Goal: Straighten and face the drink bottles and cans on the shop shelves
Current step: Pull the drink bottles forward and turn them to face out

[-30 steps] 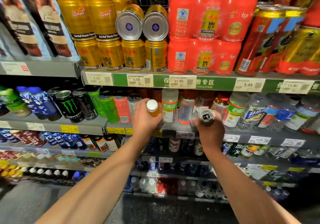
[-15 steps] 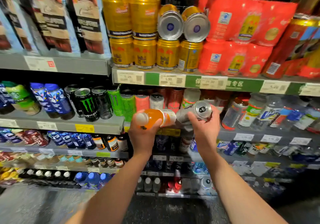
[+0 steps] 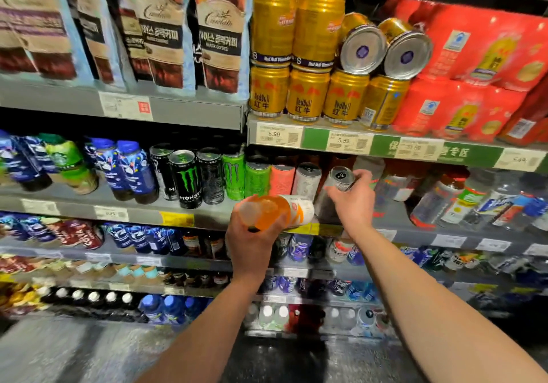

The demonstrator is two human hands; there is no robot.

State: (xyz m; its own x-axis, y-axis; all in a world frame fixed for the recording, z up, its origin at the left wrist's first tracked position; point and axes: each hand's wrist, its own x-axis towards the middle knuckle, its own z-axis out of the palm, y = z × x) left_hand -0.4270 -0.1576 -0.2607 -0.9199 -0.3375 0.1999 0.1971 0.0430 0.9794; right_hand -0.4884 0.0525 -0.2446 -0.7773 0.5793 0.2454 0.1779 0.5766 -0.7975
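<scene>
1. Orange bottle [image 3: 274, 210] now lies on its side in my left hand [image 3: 252, 240], cap toward me, where a second ago it stood upright in the same grip; my fingers are curled round its body, holding it in front of the middle shelf's edge.
2. My right hand [image 3: 353, 202] has carried the grey can [image 3: 338, 187] off to 1 o'clock of the bottle, fingers clamped on its side, top tilted toward me, its base close to the shelf [image 3: 207, 213].
3. My guess: the can is heading for the gap beside the silver can [image 3: 307, 179], and the bottle still needs a place.
4. At 10 o'clock, black Monster cans [image 3: 186, 181] and green ones [image 3: 234, 178] stand upright in a row.
5. At 12 o'clock, two gold cans [image 3: 382, 47] lie tipped on the stacked Red Bull row, bases outward; they want straightening.
6. At 3 o'clock, crowded bottles [image 3: 462, 199] lean, leaving little room there.
</scene>
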